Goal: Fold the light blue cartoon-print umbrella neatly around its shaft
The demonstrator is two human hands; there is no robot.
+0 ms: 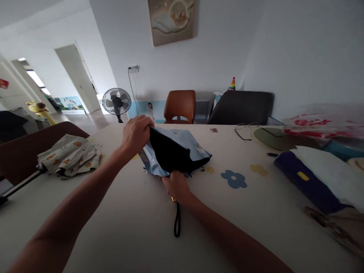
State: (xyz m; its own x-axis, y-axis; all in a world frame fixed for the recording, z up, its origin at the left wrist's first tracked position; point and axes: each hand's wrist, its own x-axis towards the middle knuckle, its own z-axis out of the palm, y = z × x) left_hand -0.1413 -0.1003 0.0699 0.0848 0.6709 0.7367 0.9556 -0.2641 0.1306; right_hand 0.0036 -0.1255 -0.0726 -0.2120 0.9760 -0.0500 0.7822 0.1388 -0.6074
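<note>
A light blue umbrella with a black lining lies loosely folded on the white table, its black wrist strap hanging toward me. My left hand is closed on the edge of the blue cloth at the upper left, lifting it so the black inside shows. Around the handle end, below the cloth, my right hand is wrapped; a bit of gold-coloured trim peeks out under it. The umbrella's shaft is hidden by the fabric and my fingers.
To the left lies a half-folded cream umbrella with a patterned canopy. On the right are a purple pouch, white cloth, eyeglasses and a plastic bag. Chairs and a fan stand beyond the white table.
</note>
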